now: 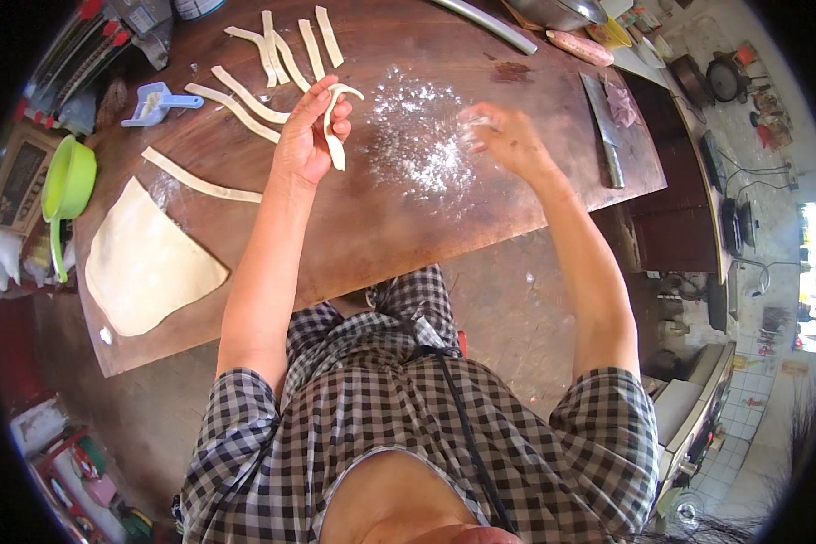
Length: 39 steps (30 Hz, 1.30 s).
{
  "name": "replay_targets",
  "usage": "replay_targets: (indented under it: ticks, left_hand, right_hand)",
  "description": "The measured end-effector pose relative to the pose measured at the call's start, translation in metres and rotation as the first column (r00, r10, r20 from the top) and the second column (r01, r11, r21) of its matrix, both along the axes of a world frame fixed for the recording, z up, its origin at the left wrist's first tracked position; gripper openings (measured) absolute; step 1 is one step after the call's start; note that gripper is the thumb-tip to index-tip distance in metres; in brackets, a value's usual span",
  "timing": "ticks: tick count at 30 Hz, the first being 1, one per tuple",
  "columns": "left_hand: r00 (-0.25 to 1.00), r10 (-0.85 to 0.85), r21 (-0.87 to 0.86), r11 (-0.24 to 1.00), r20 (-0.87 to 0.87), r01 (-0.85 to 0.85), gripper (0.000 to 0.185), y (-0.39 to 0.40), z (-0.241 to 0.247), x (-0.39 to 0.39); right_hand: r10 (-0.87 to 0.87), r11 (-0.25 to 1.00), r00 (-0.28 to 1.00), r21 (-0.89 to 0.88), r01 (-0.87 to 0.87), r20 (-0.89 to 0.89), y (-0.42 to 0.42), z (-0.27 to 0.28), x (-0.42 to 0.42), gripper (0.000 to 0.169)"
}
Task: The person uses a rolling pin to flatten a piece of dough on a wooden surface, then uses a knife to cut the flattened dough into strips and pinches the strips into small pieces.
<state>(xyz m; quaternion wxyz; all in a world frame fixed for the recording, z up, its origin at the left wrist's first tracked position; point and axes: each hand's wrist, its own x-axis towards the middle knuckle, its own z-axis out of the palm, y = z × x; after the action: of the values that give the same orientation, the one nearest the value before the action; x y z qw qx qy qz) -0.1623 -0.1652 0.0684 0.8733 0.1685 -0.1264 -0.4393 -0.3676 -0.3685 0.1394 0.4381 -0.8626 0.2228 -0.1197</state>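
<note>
A floppy strip of dough (334, 136) hangs from my left hand (316, 126), looped over its fingers above the table. My right hand (506, 136), blurred, is raised at the right edge of a patch of white flour (425, 146); its fingers are curled and whether they pinch anything cannot be made out. Several cut dough strips (234, 112) lie on the wooden table (353, 224) beyond and to the left of my left hand. A large rolled sheet of dough (149, 265) lies at the table's left end, one more strip (200, 183) just above it.
A cleaver (602, 122) lies near the table's right edge beside a crumpled pink cloth or bag (620, 103). A blue scoop (153, 103) and a green plastic ladle (69, 180) are at the left. A grey pipe-like rod (489, 26), a sweet potato (579, 47) and a metal bowl (561, 12) are at the far side.
</note>
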Motion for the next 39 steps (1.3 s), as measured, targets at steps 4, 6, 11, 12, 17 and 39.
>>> replay_targets:
  ticks: [4, 6, 11, 12, 17, 39]
  left_hand:
    - [0.997, 0.021, 0.038, 0.999, 0.072, -0.024, 0.033, 0.009, 0.005, 0.007]
    - [0.996, 0.014, 0.079, 0.997, 0.091, -0.022, 0.029, 0.010, -0.003, 0.008]
    - [0.975, -0.110, 0.116, 0.989, 0.195, 0.088, 0.028, -0.002, -0.016, -0.007]
    - [0.962, -0.138, 0.100, 0.988, 0.234, 0.118, 0.030, -0.005, -0.013, -0.009]
    - [0.922, -0.200, 0.253, 0.960, 0.331, 0.117, 0.035, -0.007, -0.013, -0.016]
    - [0.841, -0.357, 0.465, 0.873, 0.407, 0.146, 0.029, 0.004, -0.012, -0.017]
  right_hand:
    - [0.343, 0.918, 0.814, -0.017, -0.397, -0.469, 0.008, -0.008, 0.008, 0.019]
    - [0.288, 0.953, 0.935, -0.030, -0.300, -0.209, 0.010, -0.014, 0.020, 0.021]
    - [0.166, 0.986, 0.960, 0.038, -0.162, -0.224, 0.008, -0.033, 0.052, 0.029]
    - [0.214, 0.973, 0.953, 0.133, -0.189, -0.215, 0.011, -0.045, 0.058, 0.032]
    - [0.103, 0.784, 0.994, 0.610, -0.111, 0.048, 0.034, -0.042, 0.087, 0.024]
    - [0.218, 0.804, 0.956, 0.519, -0.291, 0.198, 0.027, -0.055, 0.098, 0.011]
